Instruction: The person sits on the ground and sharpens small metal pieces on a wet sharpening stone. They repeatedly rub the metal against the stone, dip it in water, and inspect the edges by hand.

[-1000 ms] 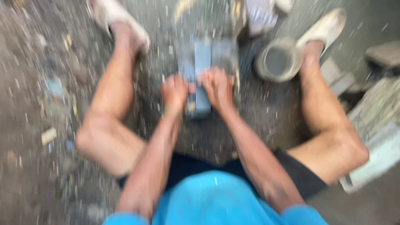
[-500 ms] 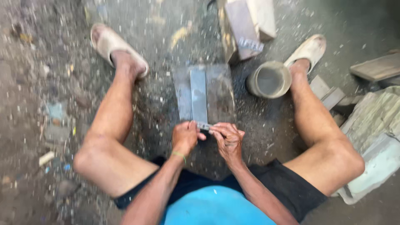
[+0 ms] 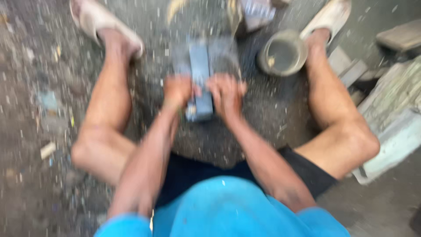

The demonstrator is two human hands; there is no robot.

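Nearest is a blue shirt and dark shorts, the person sitting on the gritty floor with knees spread. Both forearms reach forward. The left hand and right hand press down side by side on a long grey stone block lying between the legs; the blur hides whether either grip closes on anything. Beyond the right hand, a round metal tin stands beside the right foot. Pale sandals lie farthest.

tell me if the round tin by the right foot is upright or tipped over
Upright: the round tin stands on the ground with its open mouth facing up. Its contents are too blurred to tell.
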